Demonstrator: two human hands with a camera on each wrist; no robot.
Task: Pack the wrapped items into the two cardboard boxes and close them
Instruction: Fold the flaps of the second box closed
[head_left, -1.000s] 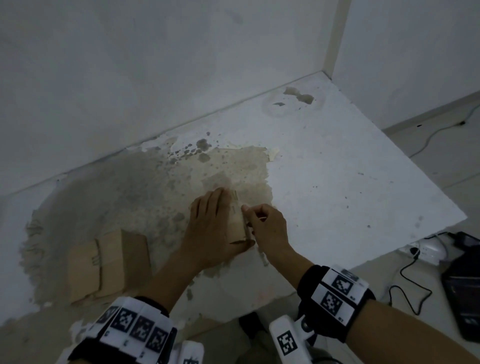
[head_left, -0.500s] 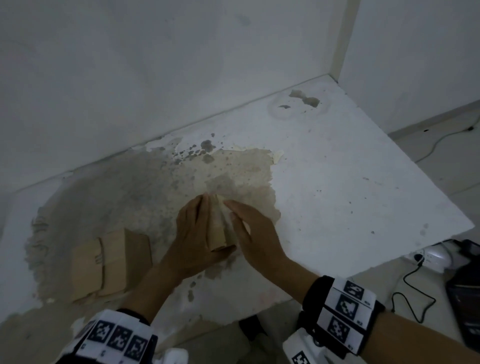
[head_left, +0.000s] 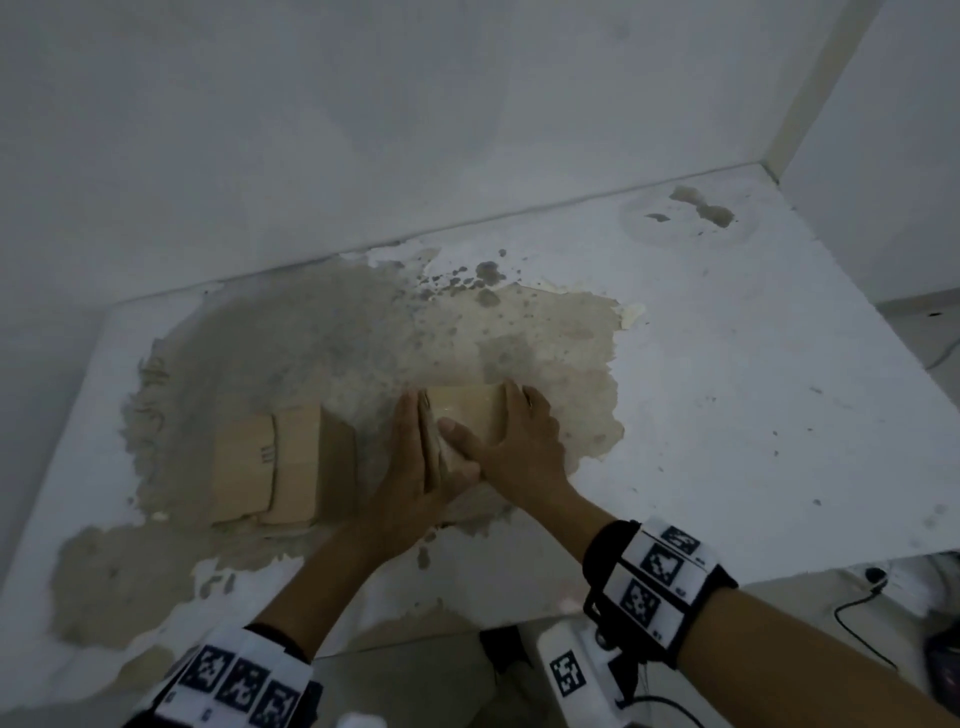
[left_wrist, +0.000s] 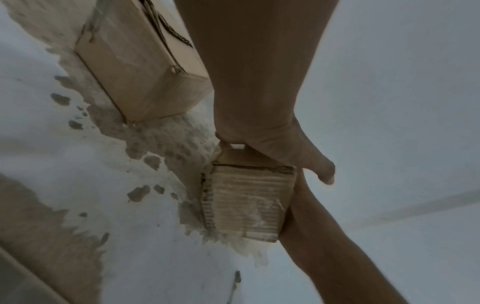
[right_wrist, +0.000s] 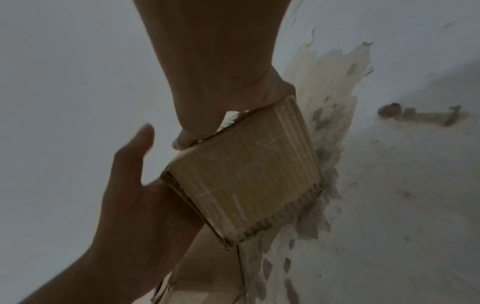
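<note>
We hold the small cardboard box (head_left: 467, 415) between both hands. Our left hand (head_left: 410, 467) lies flat against its left side, fingers straight and together, pointing away from us. Our right hand (head_left: 519, 441) presses on the box's right side with fingers extended along the far edge, while the thumb (head_left: 457, 434) reaches across the top face. In the left wrist view the small cardboard box (left_wrist: 246, 201) shows a ribbed, corrugated end, scuffed with white, and our left hand (left_wrist: 272, 144) covers its top; our right forearm passes beneath on the right. In the right wrist view the same box (right_wrist: 246, 176) sits under our right hand (right_wrist: 228, 86), and our left hand (right_wrist: 135, 185) rests open against its side, fingers loose and straight.

The box rests on the table (head_left: 753, 415), on the large patch where the white coating has peeled down to a brownish layer (the worn patch spreads toward the near left corner). Just left of our left hand stands the second cardboard box (head_left: 283, 462), its top flaps folded over, apart from the one we hold. White walls meet at the table's far right corner, and cables lie on the floor at the right.
</note>
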